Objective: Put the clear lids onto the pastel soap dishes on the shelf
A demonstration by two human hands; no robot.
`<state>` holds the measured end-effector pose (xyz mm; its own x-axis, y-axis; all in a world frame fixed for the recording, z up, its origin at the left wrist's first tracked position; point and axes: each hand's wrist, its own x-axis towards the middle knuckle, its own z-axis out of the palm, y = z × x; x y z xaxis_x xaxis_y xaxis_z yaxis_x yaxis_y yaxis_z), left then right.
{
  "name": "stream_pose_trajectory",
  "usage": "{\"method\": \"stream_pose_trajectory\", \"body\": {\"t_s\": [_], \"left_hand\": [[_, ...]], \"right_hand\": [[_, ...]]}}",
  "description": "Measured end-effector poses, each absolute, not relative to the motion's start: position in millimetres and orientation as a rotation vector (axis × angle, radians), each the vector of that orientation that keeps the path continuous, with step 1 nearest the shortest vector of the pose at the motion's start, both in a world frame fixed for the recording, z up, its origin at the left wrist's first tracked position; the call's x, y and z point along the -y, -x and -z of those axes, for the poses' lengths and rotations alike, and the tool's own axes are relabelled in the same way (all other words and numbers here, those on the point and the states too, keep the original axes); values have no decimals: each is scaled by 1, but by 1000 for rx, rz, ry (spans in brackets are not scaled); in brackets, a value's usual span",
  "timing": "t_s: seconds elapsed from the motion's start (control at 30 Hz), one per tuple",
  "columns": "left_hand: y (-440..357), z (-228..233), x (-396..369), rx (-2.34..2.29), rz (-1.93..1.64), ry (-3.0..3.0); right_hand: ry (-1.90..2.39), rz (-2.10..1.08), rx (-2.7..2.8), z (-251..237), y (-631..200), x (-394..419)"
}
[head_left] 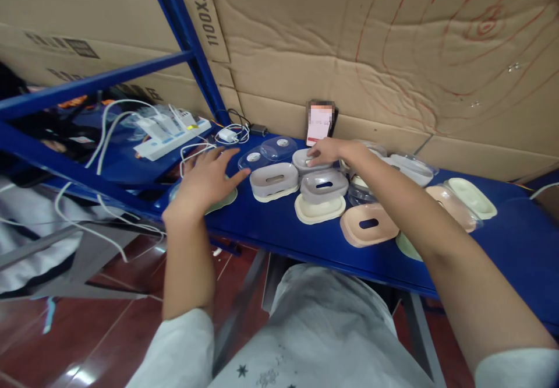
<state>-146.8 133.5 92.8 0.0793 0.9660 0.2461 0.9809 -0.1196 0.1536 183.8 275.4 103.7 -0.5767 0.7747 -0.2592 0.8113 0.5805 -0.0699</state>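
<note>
Now both hands reach flat — left hand splayed, right hand loose on grey dish.

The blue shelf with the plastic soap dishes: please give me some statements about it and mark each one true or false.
1. The right hand rests on a grey plastic soap-dish insert at the back. True.
2. The left hand grips a pink soap dish. False: it lies open, palm down, over a pale green oval tray.
3. A white power strip lies at the left of the blue shelf. True.
4. The wall behind is bare brick. False: brown cardboard sheets stand there.
</note>
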Motion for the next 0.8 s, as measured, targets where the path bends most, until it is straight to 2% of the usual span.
{"method": "stream_pose_trajectory", "body": {"t_s": [0.17,0.5,0.67,0.8], "left_hand": [[181,-58,-87,2265,232,2117],[142,-45,-24,1955,433,2243],[130,-36,-10,1835,430,2368],[117,-33,-4,1738,450,2455]], "right_hand": [[-1282,206,-2614,-102,-175,-267],[-1319,-25,-2701,-105,-160,-231],[-1430,-131,-2745,-133,-167,-216],[-1528,-360,-2728,-157,-214,-193]]}}
